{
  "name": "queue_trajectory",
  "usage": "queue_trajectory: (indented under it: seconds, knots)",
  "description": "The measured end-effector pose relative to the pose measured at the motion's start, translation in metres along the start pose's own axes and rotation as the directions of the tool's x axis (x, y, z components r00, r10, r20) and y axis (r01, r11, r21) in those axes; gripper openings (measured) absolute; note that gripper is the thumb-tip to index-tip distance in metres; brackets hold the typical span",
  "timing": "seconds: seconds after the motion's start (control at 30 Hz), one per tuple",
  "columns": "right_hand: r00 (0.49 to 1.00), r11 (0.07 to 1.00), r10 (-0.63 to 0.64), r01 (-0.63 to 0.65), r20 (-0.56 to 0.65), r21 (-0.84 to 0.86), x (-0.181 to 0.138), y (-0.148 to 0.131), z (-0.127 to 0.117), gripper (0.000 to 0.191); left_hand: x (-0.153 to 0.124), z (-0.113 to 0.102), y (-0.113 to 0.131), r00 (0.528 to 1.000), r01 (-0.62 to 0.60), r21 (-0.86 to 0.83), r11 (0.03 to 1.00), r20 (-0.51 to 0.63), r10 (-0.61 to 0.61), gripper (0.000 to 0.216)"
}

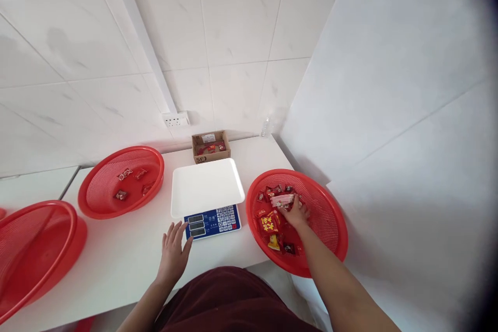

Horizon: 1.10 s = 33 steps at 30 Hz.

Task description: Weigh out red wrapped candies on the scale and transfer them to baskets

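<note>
My right hand [296,213] reaches into the red plastic mesh basket [330,202] on the right. Its fingers close around a pink-and-white wrapped snack packet [282,200]. Around it lie several small packets in dark red wrappers, a larger red packet with yellow lettering [268,222] and a yellow packet [274,242]. My left hand [175,251], open with fingers apart, hovers at the left front corner of the digital scale [212,220]. Bare is the scale's white tray [206,187]. The digits on its displays cannot be read.
Left of the scale, another red basket [93,187] holds several small wrapped packets. A further red basket [46,259] stands at the near left. Behind the scale are a cardboard box [212,156] with red packets and a clear bottle [265,127]. A wall rises on the right.
</note>
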State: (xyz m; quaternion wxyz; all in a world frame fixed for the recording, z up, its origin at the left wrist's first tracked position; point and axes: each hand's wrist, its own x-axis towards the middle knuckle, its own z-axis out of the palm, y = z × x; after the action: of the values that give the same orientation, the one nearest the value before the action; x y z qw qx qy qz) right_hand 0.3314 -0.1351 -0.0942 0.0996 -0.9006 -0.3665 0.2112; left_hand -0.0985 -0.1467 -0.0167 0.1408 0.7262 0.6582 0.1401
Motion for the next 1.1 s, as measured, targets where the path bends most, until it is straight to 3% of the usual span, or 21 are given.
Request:
queue_trajectory:
  seconds: [0.07, 0.23, 0.37, 0.5, 0.6, 0.67, 0.77, 0.83, 0.97, 1.1]
  knots:
    - [0.999, 0.999, 0.031, -0.031, -0.03, 0.022, -0.007, -0.008, 0.002, 0.091, -0.003, 0.002, 0.005, 1.0, 0.002, 0.0, 1.0, 0.003, -0.002, 0.04]
    - [0.985, 0.973, -0.161, 0.169, -0.064, 0.159, -0.016, -0.006, 0.0, 0.078, -0.009, 0.004, 0.014, 1.0, -0.01, 0.005, 1.0, 0.008, 0.01, 0.039]
    - [0.998, 0.916, -0.038, 0.057, -0.057, 0.397, -0.011, 0.005, 0.001, 0.079, -0.01, 0.003, 0.017, 0.999, -0.033, -0.007, 0.999, 0.02, 0.033, 0.04]
    - [0.997, 0.834, 0.049, -0.005, -0.065, 0.552, -0.009, 0.013, 0.001, 0.064, -0.009, 0.003, 0.02, 0.998, -0.056, -0.028, 0.998, 0.03, 0.056, 0.04]
    - [1.0, 0.839, 0.018, -0.004, -0.021, 0.545, -0.017, 0.014, -0.002, 0.051, -0.009, 0.004, 0.021, 0.996, -0.081, -0.05, 0.995, 0.031, 0.083, 0.041]
    - [0.996, 0.847, -0.066, 0.023, 0.061, 0.531, -0.025, 0.01, -0.003, 0.048, -0.01, 0.006, 0.02, 0.995, -0.097, -0.067, 0.993, 0.029, 0.099, 0.04]
    - [0.957, 0.903, -0.203, 0.103, 0.205, 0.417, -0.037, -0.003, -0.001, 0.055, -0.012, 0.01, 0.015, 0.991, -0.129, -0.101, 0.987, 0.015, 0.131, 0.038]
    - [0.943, 0.952, -0.208, 0.134, 0.261, 0.274, -0.043, -0.013, 0.003, 0.061, -0.014, 0.013, 0.011, 0.987, -0.158, -0.125, 0.979, -0.001, 0.159, 0.037]
    - [0.961, 0.994, -0.089, 0.07, 0.262, 0.08, -0.046, -0.027, 0.006, 0.059, -0.014, 0.013, 0.004, 0.98, -0.198, -0.151, 0.969, -0.014, 0.198, 0.036]
    - [0.981, 0.987, -0.078, 0.051, 0.177, 0.151, -0.048, -0.027, -0.002, 0.033, -0.01, 0.007, -0.007, 0.973, -0.229, -0.176, 0.958, -0.008, 0.231, 0.036]
